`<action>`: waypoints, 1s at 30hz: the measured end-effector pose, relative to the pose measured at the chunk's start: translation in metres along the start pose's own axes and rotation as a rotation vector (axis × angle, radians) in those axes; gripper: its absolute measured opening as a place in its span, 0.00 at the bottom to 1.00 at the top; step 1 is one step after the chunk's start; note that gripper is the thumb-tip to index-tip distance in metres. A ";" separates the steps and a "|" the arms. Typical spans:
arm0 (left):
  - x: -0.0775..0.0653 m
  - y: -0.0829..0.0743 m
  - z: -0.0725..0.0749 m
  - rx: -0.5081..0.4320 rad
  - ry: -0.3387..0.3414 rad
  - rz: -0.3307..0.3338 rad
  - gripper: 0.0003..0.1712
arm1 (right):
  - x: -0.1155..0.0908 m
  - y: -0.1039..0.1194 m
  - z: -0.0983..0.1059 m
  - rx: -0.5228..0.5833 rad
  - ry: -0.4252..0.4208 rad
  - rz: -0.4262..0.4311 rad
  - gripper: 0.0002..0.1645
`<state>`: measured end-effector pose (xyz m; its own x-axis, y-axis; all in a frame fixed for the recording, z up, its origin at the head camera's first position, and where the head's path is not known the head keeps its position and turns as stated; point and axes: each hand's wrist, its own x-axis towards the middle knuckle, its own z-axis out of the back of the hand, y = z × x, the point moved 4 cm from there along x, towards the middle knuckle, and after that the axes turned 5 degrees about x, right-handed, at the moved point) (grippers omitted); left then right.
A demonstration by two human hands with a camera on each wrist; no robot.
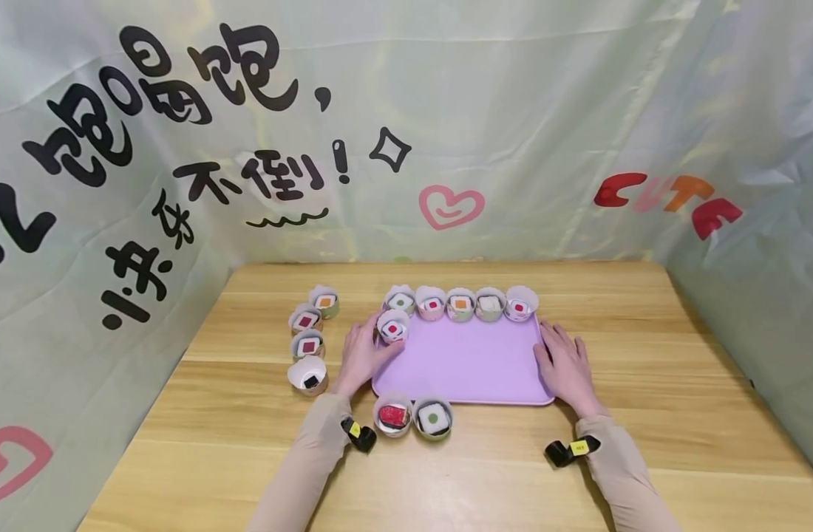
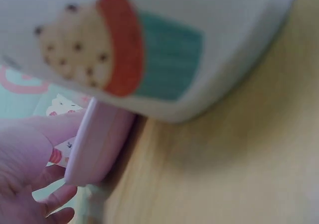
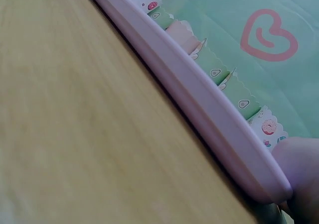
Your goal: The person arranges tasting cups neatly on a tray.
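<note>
At the left side of a lilac tray (image 1: 469,366), my left hand (image 1: 364,353) holds a paper cup (image 1: 393,326) between thumb and fingers. A white sushi piece with a red centre (image 1: 392,330) lies in that cup. The left wrist view has the hand (image 2: 25,159) beyond the tray's raised edge (image 2: 99,139), the patterned cup partly hidden behind it. On the opposite side, my right hand (image 1: 567,366) rests at the tray's right edge, fingers extended along the outside and thumb at the rim. Along the tray's back edge stands a row of several sushi cups (image 1: 460,304).
Left of the tray, several more cups (image 1: 307,346) form a rough column; the front one (image 1: 308,375) contains a small black piece. Two cups sit before the tray, one with a red-topped sushi (image 1: 394,417), one with a green-centred piece (image 1: 434,418). Printed cloth (image 1: 513,111) encloses the table.
</note>
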<state>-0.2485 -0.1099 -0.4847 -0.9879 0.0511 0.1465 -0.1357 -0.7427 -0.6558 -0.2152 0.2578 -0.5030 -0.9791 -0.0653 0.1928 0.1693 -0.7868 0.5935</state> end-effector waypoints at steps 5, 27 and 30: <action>-0.002 -0.004 0.011 -0.034 0.006 -0.058 0.49 | 0.000 0.000 0.000 0.002 -0.003 -0.005 0.31; -0.032 -0.070 0.045 0.159 0.272 -0.417 0.37 | 0.001 0.000 0.000 0.003 -0.010 0.006 0.31; -0.043 -0.079 0.038 0.211 0.419 -0.487 0.37 | 0.000 0.000 0.000 0.005 -0.008 0.005 0.31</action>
<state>-0.1928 -0.0789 -0.4110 -0.7692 0.6361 0.0613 -0.5973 -0.6816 -0.4226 -0.2156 0.2578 -0.5028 -0.9773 -0.0645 0.2019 0.1749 -0.7833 0.5965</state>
